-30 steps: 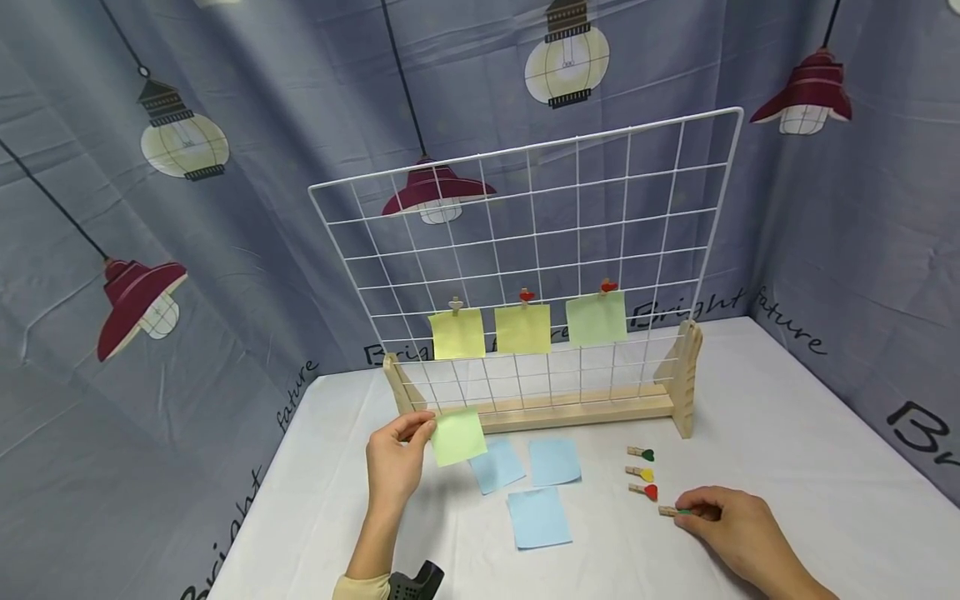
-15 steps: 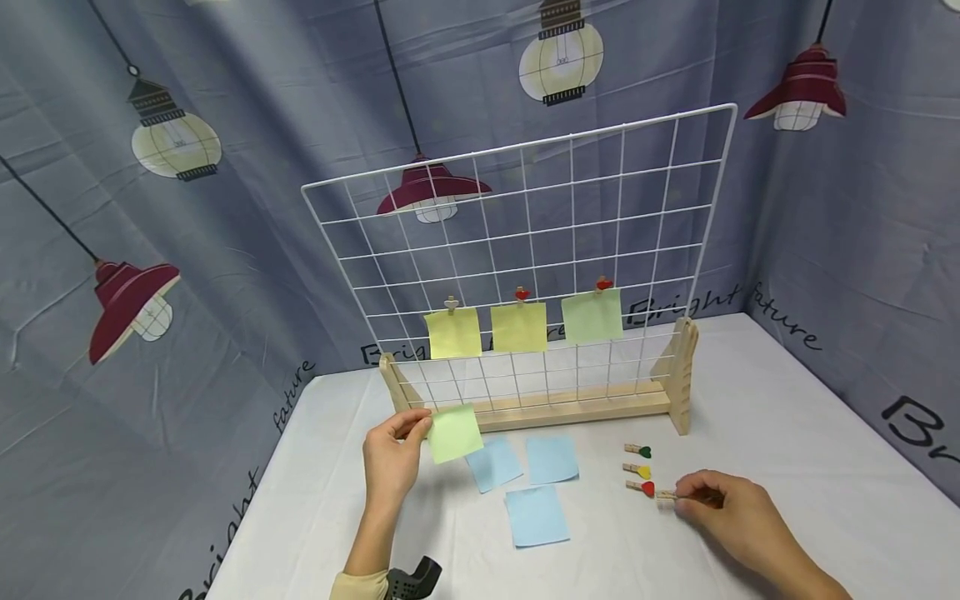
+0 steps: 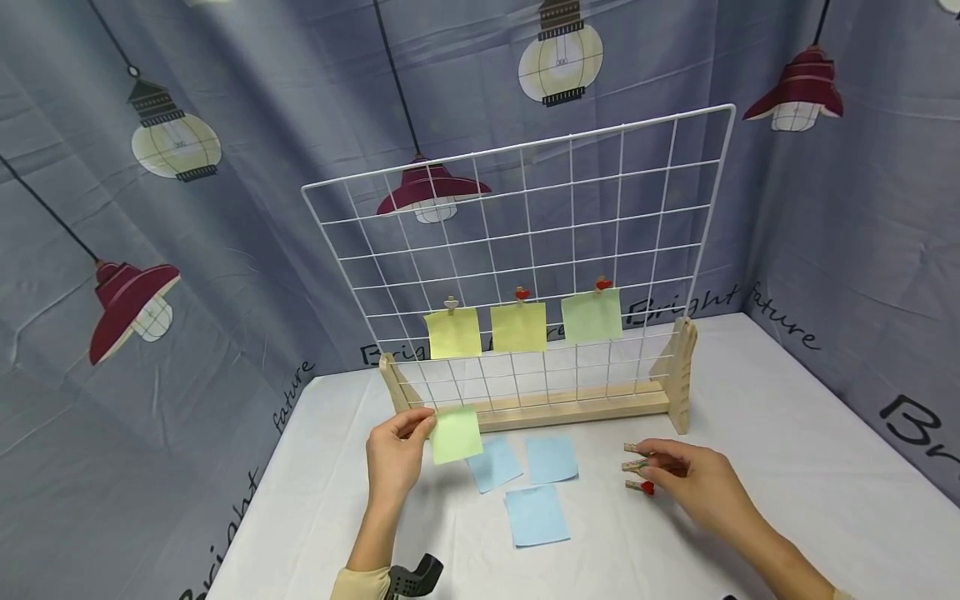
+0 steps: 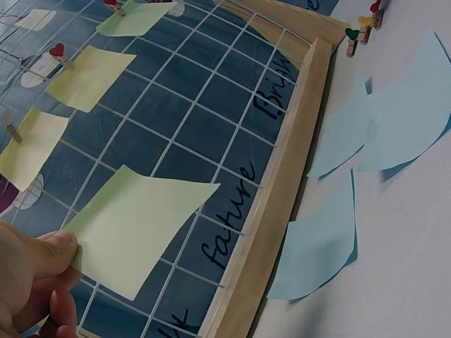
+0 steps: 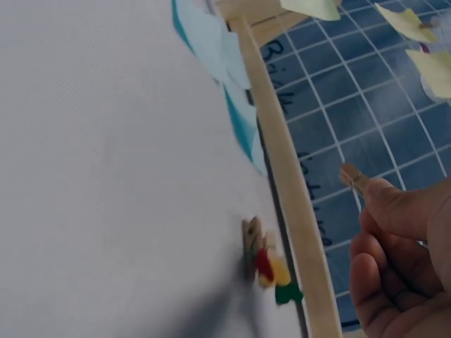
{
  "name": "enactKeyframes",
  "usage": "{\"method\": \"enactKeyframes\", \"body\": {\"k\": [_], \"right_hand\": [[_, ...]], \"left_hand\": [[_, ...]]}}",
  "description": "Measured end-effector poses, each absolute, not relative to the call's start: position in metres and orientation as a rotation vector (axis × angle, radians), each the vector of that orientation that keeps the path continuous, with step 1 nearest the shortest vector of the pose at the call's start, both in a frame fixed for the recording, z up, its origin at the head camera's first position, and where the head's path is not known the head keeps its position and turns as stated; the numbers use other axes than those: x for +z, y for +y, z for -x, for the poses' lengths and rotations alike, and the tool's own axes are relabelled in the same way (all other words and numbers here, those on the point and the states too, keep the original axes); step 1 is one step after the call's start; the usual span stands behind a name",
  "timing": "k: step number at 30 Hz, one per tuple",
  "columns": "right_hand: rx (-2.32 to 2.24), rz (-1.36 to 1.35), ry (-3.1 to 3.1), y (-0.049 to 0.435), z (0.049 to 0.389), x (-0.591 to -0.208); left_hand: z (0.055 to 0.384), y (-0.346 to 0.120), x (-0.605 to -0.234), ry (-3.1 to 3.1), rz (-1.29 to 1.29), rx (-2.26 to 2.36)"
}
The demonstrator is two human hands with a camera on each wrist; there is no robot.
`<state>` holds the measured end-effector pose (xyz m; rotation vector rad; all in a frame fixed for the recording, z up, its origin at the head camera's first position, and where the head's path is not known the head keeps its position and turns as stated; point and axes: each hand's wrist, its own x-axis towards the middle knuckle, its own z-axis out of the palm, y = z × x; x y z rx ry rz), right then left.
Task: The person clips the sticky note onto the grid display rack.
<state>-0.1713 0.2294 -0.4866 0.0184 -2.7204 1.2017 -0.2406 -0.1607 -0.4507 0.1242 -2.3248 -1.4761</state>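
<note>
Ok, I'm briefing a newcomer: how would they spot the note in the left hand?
Find the white wire grid, then the left end of its wooden base. Near it, the left hand pinches a green note. The other green note hangs clipped higher; this one has no clip.

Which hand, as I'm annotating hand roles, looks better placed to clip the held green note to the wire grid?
Probably the right hand: it pinches a wooden clothespin whose end sticks out free. The left hand is occupied, holding the green note by its edge near the wire grid.
</note>
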Motion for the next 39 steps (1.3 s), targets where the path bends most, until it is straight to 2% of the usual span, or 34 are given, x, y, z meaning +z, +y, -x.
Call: {"method": "enactKeyframes", "body": {"k": [22, 39], "right_hand": [[1.277, -0.16, -2.594, 0.179, 0.203, -0.456], [1.384, -0.192, -2.621, 0.137, 0.225, -0.448]], "left_hand": [[0.246, -0.166, -0.456, -2.287, -0.116, -1.463], [0.255, -0.169, -0.464, -2.287, -0.17, -1.429]]}}
